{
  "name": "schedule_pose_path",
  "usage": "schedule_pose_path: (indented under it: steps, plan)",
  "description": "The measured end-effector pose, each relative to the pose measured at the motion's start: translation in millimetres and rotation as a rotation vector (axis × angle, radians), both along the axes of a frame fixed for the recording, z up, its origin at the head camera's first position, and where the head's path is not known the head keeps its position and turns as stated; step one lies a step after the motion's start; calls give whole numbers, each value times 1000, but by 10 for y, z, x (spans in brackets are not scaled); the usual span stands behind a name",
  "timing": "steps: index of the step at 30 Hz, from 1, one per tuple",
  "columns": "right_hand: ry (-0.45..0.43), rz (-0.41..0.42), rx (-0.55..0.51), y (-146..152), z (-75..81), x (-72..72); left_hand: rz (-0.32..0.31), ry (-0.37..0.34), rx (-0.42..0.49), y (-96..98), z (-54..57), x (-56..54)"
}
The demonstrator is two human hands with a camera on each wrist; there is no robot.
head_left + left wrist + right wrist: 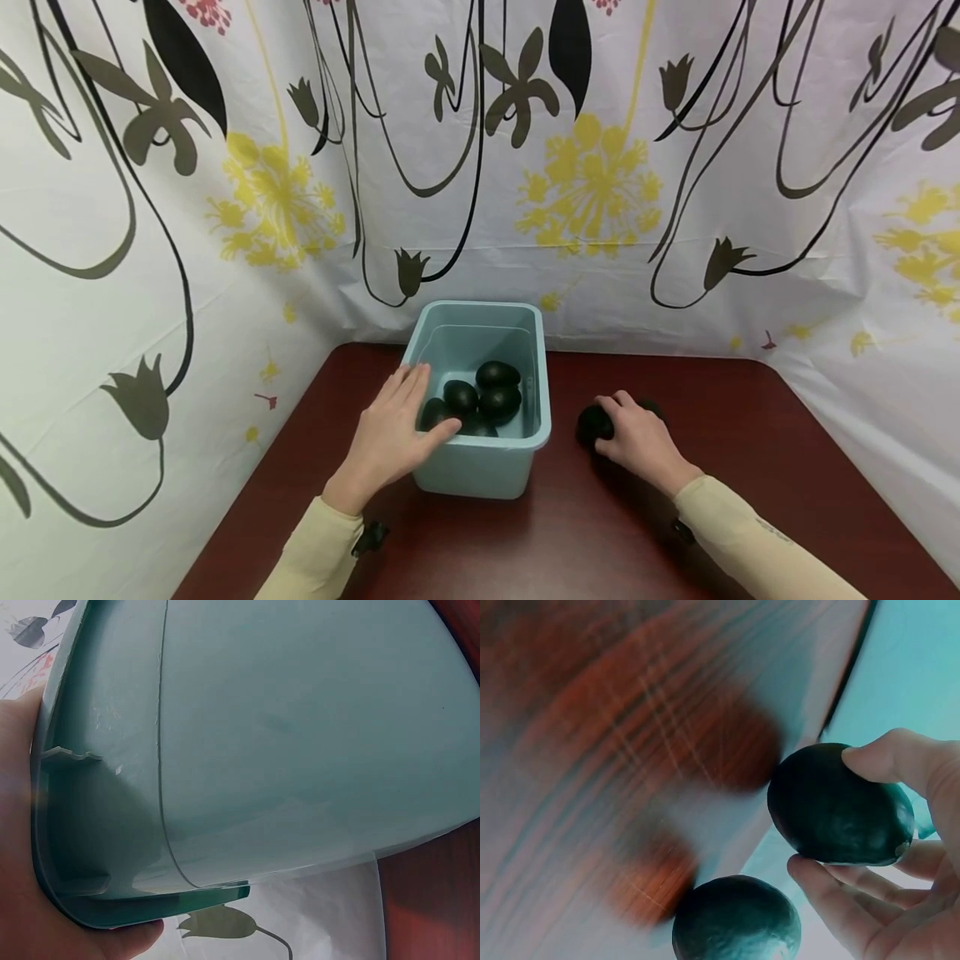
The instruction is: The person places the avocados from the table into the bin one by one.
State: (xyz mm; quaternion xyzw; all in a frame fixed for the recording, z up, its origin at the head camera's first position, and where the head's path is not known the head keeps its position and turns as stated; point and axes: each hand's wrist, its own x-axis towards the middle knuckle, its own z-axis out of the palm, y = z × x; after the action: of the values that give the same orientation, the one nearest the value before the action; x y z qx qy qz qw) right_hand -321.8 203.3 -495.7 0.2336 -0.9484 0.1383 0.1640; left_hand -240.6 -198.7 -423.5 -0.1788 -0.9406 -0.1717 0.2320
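Note:
My left hand (392, 427) rests on the front left corner of a light blue plastic bin (476, 472). Its fingers lie straight along the left rim and the thumb reaches over the front rim. The left wrist view is filled by the outer wall of the bin (315, 742). Several dark avocados (498, 404) lie inside, toward the near end. To the right of the bin, my right hand (641, 437) grips an avocado (840, 806) between thumb and fingers, low over the table. Another avocado (739, 919) sits close by, partly hidden behind the hand in the head view.
The dark red wooden table (480, 558) carries the bin near its middle. A white cloth with printed flowers (600, 275) hangs along the table's back and both sides. Dark wrist-worn devices (370, 537) show at both sleeves.

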Motion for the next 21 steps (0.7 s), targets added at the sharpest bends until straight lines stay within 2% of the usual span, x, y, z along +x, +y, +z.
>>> schedule_pose_path:
  steps: [21]
  plan:
    - [-97, -46, -190, 134, 102, 192, -7, 16, 2, -5, -11, 3]
